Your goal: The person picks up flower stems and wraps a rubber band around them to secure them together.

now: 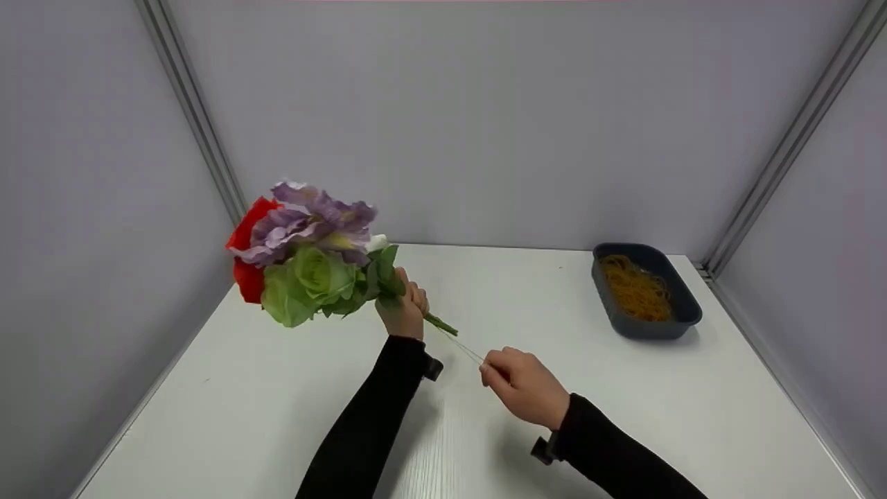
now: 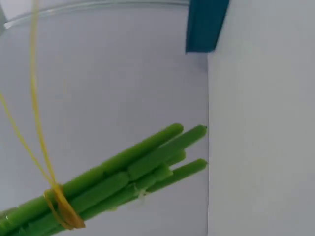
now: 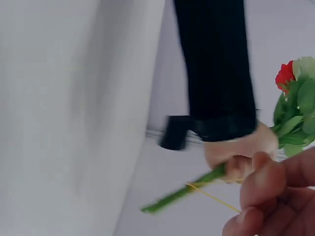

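My left hand (image 1: 404,310) grips a bouquet of flowers (image 1: 320,274) by its stems, above the white table. Purple, green and red blooms show, with a bit of white, and they point to the left. Out of the fist, the cut green stems (image 2: 147,169) stick toward the lower right. A yellow rubber band (image 2: 68,209) loops round these stems in the left wrist view. Its stretched strands run from there to my right hand (image 1: 525,388), which pinches the far end between thumb and curled fingers.
A dark grey bin (image 1: 651,331) with a heap of yellow rubber bands (image 1: 634,291) stands at the table's back right. Grey panels (image 1: 485,125) enclose the white table (image 1: 693,409) at the back and on both sides.
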{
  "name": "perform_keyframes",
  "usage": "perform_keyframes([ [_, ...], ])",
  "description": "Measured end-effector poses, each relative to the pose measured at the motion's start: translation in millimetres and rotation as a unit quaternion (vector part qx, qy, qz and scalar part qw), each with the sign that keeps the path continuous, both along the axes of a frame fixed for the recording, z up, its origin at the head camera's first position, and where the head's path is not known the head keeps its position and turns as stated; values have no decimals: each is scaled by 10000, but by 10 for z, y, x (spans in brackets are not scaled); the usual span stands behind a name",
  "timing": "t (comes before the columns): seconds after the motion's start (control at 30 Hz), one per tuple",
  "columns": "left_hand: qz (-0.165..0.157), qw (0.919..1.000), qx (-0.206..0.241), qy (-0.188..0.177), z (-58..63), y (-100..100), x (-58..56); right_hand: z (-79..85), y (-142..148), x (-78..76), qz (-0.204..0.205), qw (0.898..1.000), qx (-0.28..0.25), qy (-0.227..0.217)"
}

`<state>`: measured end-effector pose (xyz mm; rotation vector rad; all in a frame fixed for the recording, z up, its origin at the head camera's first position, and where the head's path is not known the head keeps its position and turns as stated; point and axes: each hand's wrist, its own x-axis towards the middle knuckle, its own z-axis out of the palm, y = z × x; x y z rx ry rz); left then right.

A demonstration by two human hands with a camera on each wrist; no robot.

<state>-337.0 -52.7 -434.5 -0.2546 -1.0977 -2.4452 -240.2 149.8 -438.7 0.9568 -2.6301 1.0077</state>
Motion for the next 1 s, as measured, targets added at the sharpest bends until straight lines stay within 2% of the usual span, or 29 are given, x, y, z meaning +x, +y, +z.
perform_keyframes([
  [0.13,46,9982,-589,65,-10,-54,47,75,148,5,-146,9976,149,657],
  [0.23,-210,9928,-1170,141,-31,-71,80,99,271,-58,-162,9922,317,1194],
  [0.3,-470,9852,-1646,28,-43,-70,107,106,361,-135,-91,9859,471,1605],
  [0.4,-1075,9743,-1916,-494,-71,-63,98,115,496,-299,-24,9728,643,2227],
  [0.5,-1666,9631,-1883,-963,-61,-53,86,90,623,-478,-19,9638,717,2567],
  [0.57,-2128,9523,-1880,-1115,-41,-45,85,44,692,-578,-17,9617,748,2638],
  [0.63,-2687,9363,-1908,-1213,-2,-39,111,-21,736,-657,-9,9599,773,2694],
  [0.73,-3631,9069,-1663,-1346,55,-42,150,-115,740,-744,45,9589,790,2724],
  [0.8,-4144,8911,-1265,-1351,83,-48,173,-166,704,-788,59,9618,749,2633],
  [0.9,-4752,8729,-289,-1065,96,-53,188,-262,614,-843,15,9718,641,2268],
  [1.0,-5080,8537,943,-646,99,-38,199,-405,474,-868,77,9870,269,1581],
])
